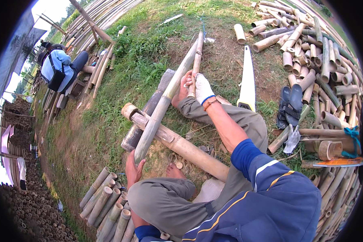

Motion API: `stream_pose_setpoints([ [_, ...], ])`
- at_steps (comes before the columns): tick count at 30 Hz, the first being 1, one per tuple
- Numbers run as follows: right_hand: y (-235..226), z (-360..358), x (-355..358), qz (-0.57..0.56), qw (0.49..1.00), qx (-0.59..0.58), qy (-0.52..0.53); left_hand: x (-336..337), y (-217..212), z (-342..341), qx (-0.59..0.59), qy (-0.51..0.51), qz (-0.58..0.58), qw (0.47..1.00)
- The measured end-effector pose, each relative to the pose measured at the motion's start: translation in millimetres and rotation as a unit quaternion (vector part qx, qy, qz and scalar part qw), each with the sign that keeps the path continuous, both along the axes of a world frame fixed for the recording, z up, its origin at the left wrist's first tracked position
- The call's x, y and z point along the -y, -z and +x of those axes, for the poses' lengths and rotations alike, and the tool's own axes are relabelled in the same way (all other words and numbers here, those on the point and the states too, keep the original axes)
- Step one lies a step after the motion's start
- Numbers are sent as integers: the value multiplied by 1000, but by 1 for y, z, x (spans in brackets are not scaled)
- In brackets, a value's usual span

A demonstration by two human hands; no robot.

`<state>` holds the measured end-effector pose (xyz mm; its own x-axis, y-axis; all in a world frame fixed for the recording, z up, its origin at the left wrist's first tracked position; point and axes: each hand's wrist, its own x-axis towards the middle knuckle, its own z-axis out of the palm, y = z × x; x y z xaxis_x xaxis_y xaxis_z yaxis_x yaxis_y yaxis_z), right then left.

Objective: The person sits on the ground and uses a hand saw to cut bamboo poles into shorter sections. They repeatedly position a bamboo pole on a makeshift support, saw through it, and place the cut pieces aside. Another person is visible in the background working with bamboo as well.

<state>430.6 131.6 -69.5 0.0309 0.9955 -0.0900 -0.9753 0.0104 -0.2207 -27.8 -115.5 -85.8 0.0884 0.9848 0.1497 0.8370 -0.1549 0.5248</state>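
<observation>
My left hand [134, 168] is bare and closed around the near end of a long greenish bamboo pole [163, 107]. The pole slants away from me, over a thick bamboo log [189, 151] and a dark weathered wooden block [149, 105]. My right hand [203, 87], in a white knitted glove with a blue cuff, grips a thinner bamboo stick [197, 60]. That stick's far end meets the pole's far end. My bare right foot [180, 96] is beside the pole, next to the gloved hand. Right of it lies a handsaw [247, 80] with a yellow handle, its blade pointing away.
Cut bamboo tubes [302, 52] form a heap at the right, with black sandals [289, 103] before it. More short bamboo pieces [107, 201] are stacked by my left knee. Another person [60, 66] in light blue sits at the far left. Bamboo poles [103, 70] lie nearby.
</observation>
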Motion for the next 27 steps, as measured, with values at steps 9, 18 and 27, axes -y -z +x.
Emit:
stream_pose_setpoints([
  [9, 37, -102, -17, -170, 976, -97, -97, 24, -16, -10, -13, -16, -28, 999],
  [18, 84, -86, -23, -151, 860, 427, -235, 22, -18, -9, -1, -32, -49, 998],
  [27, 58, -96, -19, -154, 735, 655, -85, -2, -37, -2, -96, -81, -141, 982],
])
